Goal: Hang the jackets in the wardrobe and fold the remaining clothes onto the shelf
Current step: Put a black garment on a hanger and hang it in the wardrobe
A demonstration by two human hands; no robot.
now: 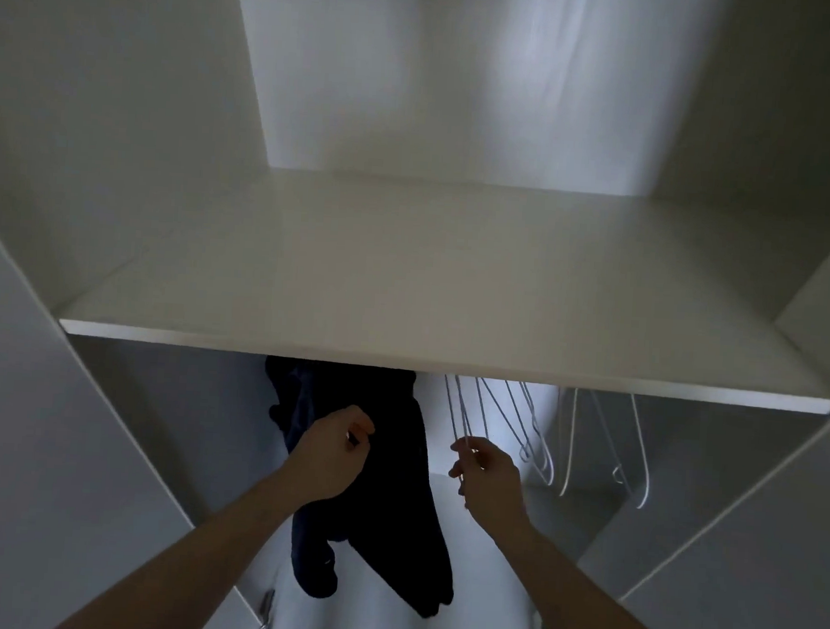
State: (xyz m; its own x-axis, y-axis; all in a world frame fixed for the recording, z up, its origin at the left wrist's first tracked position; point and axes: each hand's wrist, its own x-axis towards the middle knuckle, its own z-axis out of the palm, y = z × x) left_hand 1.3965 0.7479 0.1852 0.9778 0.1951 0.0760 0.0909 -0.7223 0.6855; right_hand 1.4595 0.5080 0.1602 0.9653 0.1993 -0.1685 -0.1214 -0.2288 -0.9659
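Note:
A dark navy jacket (392,497) hangs below the white shelf (434,286) inside the wardrobe, its top hidden by the shelf edge. My left hand (334,450) is in front of the jacket with fingers curled, pinching a bit of its fabric near the front. To the right, my right hand (488,474) pinches the lower part of a thin white wire hanger (458,414) that hangs beside the jacket. The rail itself is hidden behind the shelf.
Several more white hangers (536,438) (637,454) hang farther right under the shelf. White wardrobe walls (122,150) close in on both sides, with open doors (17,436) at left and right. The shelf top is bare.

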